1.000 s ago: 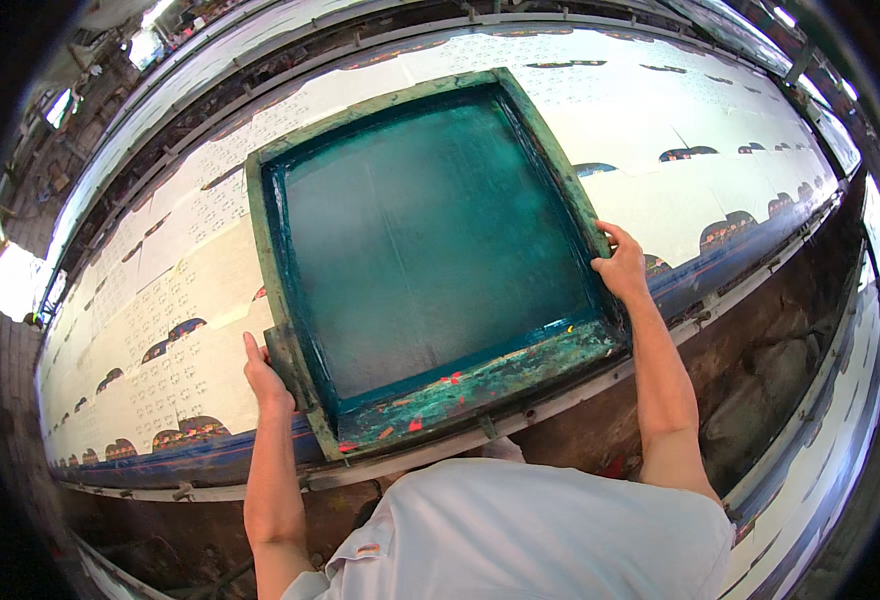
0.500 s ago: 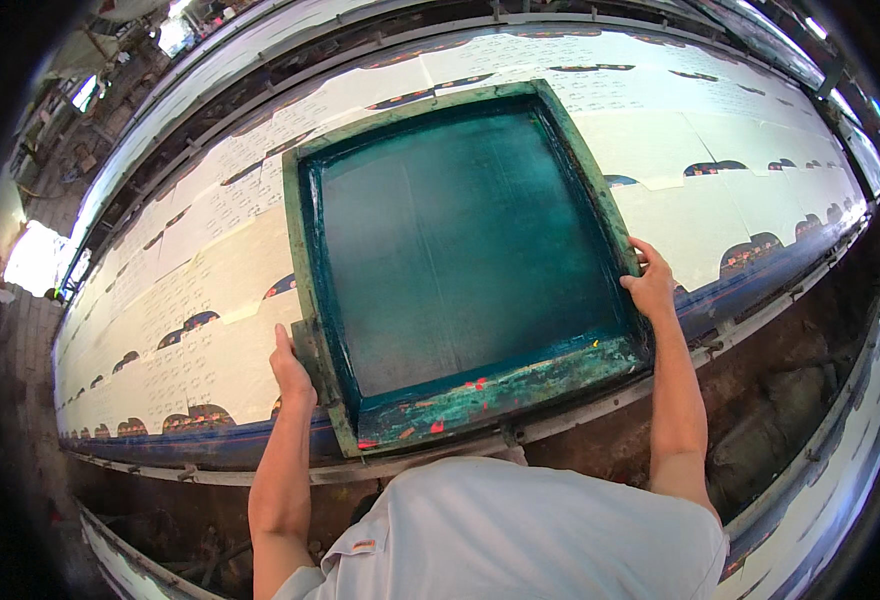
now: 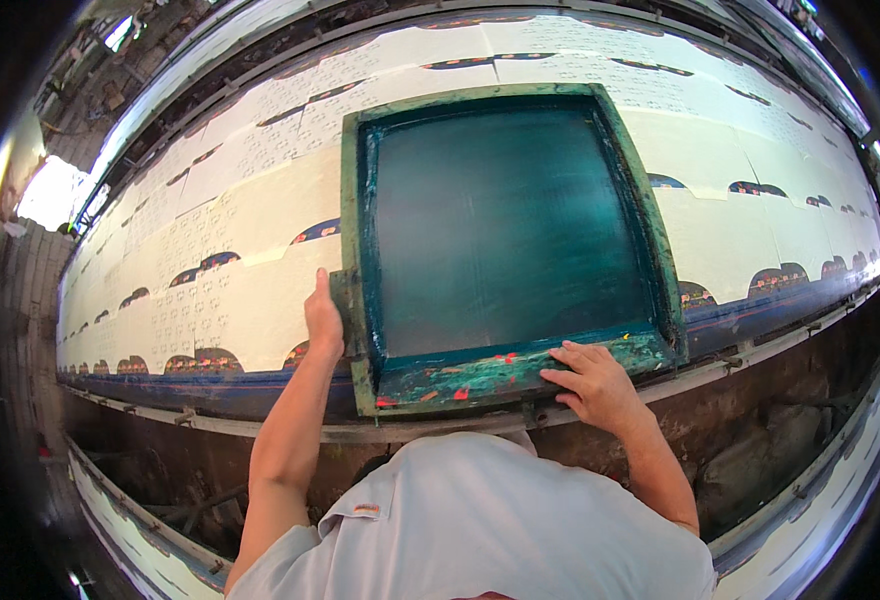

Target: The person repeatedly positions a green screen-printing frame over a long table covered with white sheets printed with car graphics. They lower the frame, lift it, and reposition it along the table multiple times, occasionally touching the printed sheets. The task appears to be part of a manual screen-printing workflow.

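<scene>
A large square screen frame [image 3: 658, 230] with a dark teal mesh and a paint-smeared near bar lies on the long printing table [image 3: 210, 310]. My left hand [image 3: 322, 318] grips its left side at a dark block [image 3: 348, 310], one digit pointing up and the rest largely out of sight. On the near bar rests my right hand [image 3: 590, 385], open, with fingers spread. Around the frame, pale overlapping sheets [image 3: 750, 240] show dark arched printed patches with coloured specks.
A metal rail [image 3: 215, 422] with small fittings runs along the table's near edge, over a dark, dirty gap. Further pale table surfaces show at the rims. At the far left are a worn floor [image 3: 35, 340] and a bright opening [image 3: 52, 192].
My right hand has left the frame's right side and moved down and leftward onto the near bar, its fingers spreading. The view has shifted, with the frame appearing farther right and more upright.
</scene>
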A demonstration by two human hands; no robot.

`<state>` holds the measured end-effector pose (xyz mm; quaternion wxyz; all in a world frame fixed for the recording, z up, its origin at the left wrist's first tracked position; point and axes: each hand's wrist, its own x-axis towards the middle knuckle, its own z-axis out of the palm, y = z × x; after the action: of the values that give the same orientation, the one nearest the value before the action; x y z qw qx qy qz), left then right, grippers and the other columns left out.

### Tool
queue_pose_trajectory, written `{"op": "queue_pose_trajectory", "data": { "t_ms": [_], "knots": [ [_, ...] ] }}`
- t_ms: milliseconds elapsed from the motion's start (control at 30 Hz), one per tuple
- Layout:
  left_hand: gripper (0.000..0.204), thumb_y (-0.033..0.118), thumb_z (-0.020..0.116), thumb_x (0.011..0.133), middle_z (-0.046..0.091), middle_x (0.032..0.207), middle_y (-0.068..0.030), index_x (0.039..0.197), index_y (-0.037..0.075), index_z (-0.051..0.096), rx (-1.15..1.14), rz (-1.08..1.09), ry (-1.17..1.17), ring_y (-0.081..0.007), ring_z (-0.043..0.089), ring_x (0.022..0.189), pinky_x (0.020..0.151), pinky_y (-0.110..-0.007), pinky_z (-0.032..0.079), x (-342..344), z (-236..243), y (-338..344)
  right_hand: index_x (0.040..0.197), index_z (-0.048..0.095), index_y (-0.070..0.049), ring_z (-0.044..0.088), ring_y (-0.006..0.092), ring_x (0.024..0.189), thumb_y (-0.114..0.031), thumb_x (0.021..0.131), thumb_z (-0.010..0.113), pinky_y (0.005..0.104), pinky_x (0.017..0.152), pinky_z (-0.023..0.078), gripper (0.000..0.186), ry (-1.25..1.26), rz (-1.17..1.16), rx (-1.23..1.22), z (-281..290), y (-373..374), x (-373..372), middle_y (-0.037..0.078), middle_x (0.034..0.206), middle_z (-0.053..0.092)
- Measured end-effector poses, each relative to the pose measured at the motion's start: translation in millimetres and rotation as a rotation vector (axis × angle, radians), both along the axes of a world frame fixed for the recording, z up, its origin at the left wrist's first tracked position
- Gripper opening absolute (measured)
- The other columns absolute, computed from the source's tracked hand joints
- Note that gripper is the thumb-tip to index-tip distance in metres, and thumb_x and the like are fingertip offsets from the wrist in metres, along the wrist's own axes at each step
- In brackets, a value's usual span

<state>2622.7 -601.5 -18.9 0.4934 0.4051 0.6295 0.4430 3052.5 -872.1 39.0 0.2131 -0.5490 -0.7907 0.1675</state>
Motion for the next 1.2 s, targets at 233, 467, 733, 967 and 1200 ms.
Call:
{"op": "queue_pose_trajectory", "data": {
  "t_ms": [233,467,733,967,1200],
  "knots": [
    [0.077,0.060,0.050,0.115,0.076,0.107,-0.0307,0.104,-0.013,0.074,0.075,-0.001,0.260,-0.0419,0.070,0.103,0.100,-0.050,0.051,4,-17,6,0.130,0.078,-0.012,0.072,0.0360,0.123,0.001,0.087,0.072,0.0502,0.104,0.057,0.044,-0.174,-0.030,0.139,9,26,-36,0.012,0.128,0.077],
    [0.072,0.059,0.056,0.111,0.079,0.108,-0.0305,0.109,-0.010,0.077,0.117,-0.042,0.449,-0.0454,0.074,0.108,0.099,-0.051,0.054,6,-10,4,0.126,0.078,-0.012,0.075,0.0396,0.110,0.004,0.085,0.068,0.0505,0.096,0.059,0.045,-0.298,-0.071,-0.196,28,73,-60,0.014,0.115,0.079],
    [0.067,0.058,0.058,0.109,0.078,0.115,-0.0299,0.117,-0.006,0.079,0.151,-0.045,0.443,-0.0463,0.073,0.114,0.102,-0.051,0.054,11,-9,4,0.132,0.078,-0.016,0.075,0.0348,0.111,0.005,0.084,0.070,0.0479,0.097,0.060,0.053,-0.325,-0.134,-0.049,11,24,-87,0.009,0.120,0.078],
    [0.066,0.055,0.059,0.110,0.078,0.117,-0.0297,0.121,-0.007,0.078,0.140,-0.050,0.408,-0.0447,0.074,0.114,0.102,-0.051,0.054,10,-16,4,0.132,0.078,-0.015,0.074,0.0302,0.114,0.007,0.079,0.073,0.0445,0.096,0.057,0.057,-0.315,-0.104,0.210,-13,55,-79,0.006,0.124,0.076],
    [0.059,0.049,0.062,0.111,0.079,0.105,-0.0254,0.115,-0.008,0.077,0.199,-0.033,0.349,-0.0377,0.076,0.102,0.095,-0.046,0.056,14,-9,1,0.129,0.078,-0.015,0.074,0.0307,0.111,0.006,0.079,0.074,0.0450,0.093,0.055,0.053,-0.343,-0.123,0.287,-22,171,-44,0.007,0.119,0.076]
  ]
}}
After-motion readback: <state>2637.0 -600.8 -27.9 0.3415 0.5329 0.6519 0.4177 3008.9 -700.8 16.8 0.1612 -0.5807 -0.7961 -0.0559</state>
